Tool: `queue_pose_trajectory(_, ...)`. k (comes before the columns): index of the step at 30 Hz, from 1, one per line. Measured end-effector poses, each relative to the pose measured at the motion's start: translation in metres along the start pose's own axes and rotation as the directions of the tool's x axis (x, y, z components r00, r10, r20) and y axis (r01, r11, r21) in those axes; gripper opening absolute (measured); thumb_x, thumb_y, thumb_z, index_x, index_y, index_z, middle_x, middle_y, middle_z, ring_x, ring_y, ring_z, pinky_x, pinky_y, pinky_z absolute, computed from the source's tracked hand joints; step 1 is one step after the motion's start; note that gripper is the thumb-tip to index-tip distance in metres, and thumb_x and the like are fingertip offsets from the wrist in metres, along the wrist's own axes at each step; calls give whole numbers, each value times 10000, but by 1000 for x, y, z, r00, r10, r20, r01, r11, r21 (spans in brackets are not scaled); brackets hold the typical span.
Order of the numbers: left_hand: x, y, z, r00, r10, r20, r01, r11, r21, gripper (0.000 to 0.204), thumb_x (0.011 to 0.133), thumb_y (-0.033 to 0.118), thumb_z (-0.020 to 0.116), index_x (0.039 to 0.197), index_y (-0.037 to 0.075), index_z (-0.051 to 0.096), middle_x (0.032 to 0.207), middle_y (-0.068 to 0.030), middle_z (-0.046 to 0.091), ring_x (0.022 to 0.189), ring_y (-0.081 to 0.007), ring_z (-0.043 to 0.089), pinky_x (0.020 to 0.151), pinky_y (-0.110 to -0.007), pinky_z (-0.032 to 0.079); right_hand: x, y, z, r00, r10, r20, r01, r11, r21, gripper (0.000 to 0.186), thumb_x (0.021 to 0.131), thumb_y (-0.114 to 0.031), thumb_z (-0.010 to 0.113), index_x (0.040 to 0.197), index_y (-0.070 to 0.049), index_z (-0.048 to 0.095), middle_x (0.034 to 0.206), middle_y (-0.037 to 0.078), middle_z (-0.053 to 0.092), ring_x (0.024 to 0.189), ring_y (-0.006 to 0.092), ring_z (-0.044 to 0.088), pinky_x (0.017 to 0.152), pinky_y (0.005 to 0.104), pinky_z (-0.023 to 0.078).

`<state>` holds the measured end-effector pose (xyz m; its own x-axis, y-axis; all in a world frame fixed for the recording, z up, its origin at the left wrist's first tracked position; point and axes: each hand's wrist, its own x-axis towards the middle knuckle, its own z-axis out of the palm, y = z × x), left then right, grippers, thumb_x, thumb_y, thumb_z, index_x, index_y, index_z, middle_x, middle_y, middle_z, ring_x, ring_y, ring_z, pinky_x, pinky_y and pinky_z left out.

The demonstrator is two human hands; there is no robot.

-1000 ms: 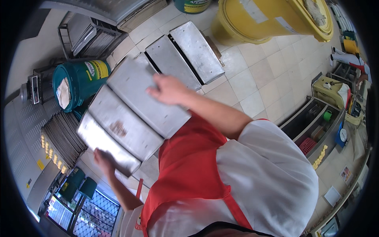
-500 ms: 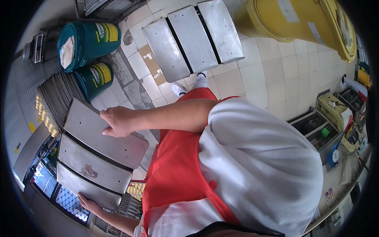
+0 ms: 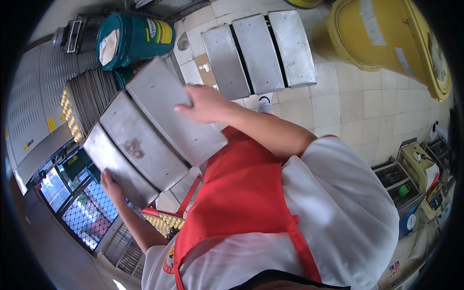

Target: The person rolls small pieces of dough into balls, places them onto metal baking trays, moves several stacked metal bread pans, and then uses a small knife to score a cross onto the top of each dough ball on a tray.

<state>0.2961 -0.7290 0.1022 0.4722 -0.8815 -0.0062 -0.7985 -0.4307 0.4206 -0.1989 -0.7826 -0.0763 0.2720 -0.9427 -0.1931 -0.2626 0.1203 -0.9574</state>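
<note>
A set of three joined metal loaf tins, dull silver with small holes and a brown stain on the middle one, is held up and tilted at the left. My right hand is closed on the edge of its uppermost tin, thumb on the flat face. At the opposite edge, my left hand grips the lowest tin; its fingers are partly hidden. A similar set of tins lies by my feet at the top.
Beyond the held tins stand a stack of dark trays edged with pale dough pieces and a green bucket. A large yellow bin is at the upper right. Metal drawers line the right; a red frame is below the tins.
Both hands have raised the tin set up and to the right in the picture, and its tilt is steeper. It now covers most of the lower green bucket. The view has shifted too.
</note>
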Motion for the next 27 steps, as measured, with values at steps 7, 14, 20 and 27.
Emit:
queue_pose_trajectory(7,-28,102,281,946,107,305,17,926,-378,398,1139,334,554,1198,-21,724,1070,-51,698,1007,-146,588,928,-325,483,-63,81,-159,880,342,-331,-418,887,-196,696,926,-591,769,1205,38,658,1152,277,743,1113,437,721,970,495,576)
queue_pose_trajectory(14,-69,236,426,857,362,366,-258,917,-303,540,1121,450,548,899,-39,604,847,-295,681,797,-440,656,790,-514,509,-105,152,-266,705,381,-598,-633,718,-288,804,930,-593,775,1383,50,606,1370,269,676,1279,421,660,1086,465,530)
queue_pose_trajectory(20,-39,235,447,750,475,461,-453,876,-165,595,1089,533,569,975,-45,654,966,-343,714,991,-525,709,900,-546,536,-110,176,-258,703,313,-639,-659,624,-420,763,947,-549,762,1449,-5,578,1511,243,563,1383,435,564,1125,519,505)
queue_pose_trajectory(27,-134,306,449,534,699,475,162,467,-869,451,1170,391,501,1381,-1,577,1382,-152,637,1263,-256,607,1137,-422,468,-194,62,-109,678,-104,-728,-148,950,-273,762,975,-404,759,1567,-2,500,1601,263,504,1495,434,481,1253,493,394)
